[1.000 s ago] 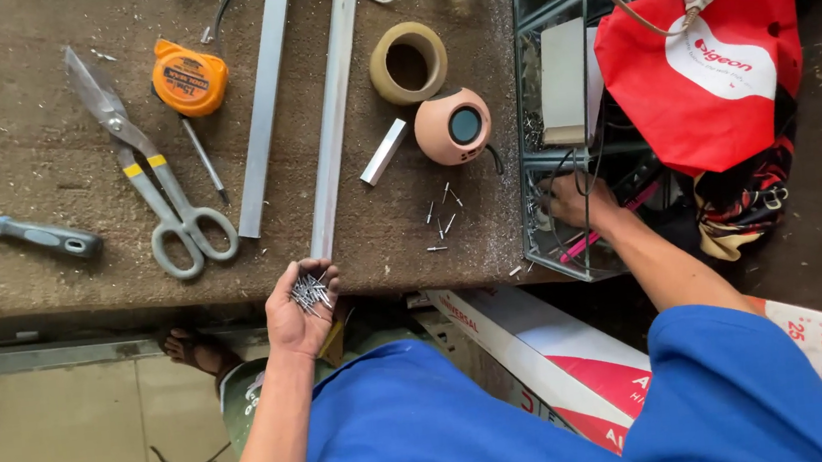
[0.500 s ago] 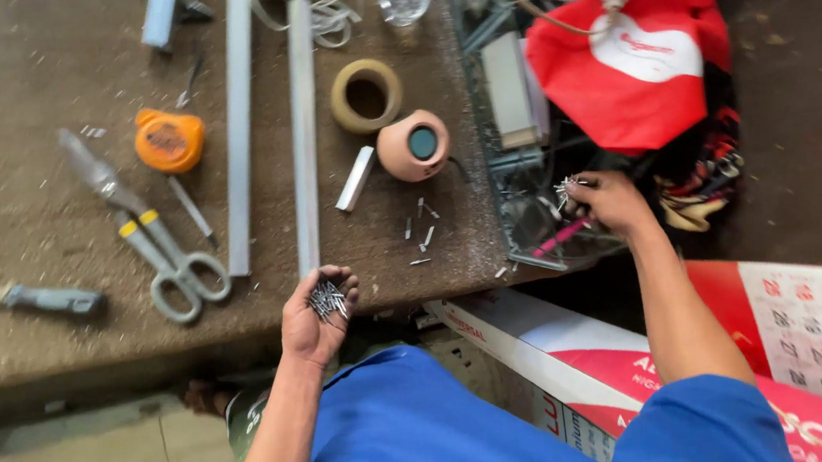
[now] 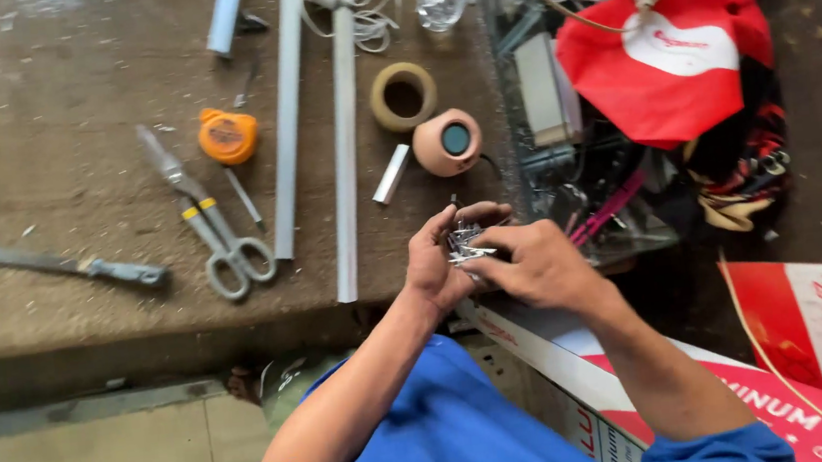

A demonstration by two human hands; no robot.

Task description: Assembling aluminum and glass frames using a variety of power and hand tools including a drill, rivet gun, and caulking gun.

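Hands are meeting just past the near edge of the workbench point(image 3: 58, 325), over the gap between it and a red-and-white box point(image 3: 587, 385) below. The left hand point(image 3: 439, 258) is cupping upward, palm toward the camera, with a small bundle of nails point(image 3: 466, 244) lying in it; how many nails cannot be told. The right hand point(image 3: 535, 264) is lying across from the right, its fingertips point(image 3: 485, 250) pinching at the bundle. Both forearms are angling in from blue sleeves, forming a V. On the bench, two pale channel strips point(image 3: 344, 157) are running side by side from the far edge almost to the near edge, leaving bare wood to the left of them near the front. One pair of scissors point(image 3: 216, 235), one orange tape measure point(image 3: 228, 136) and one knife point(image 3: 53, 265) are lying left of the strips. Right of them are sitting one tape roll point(image 3: 403, 96) and one pinkish round object point(image 3: 448, 142), close together, just beyond the hands. A cluttered crate point(image 3: 559, 96) and one red bag point(image 3: 674, 45) are crowding the right side.
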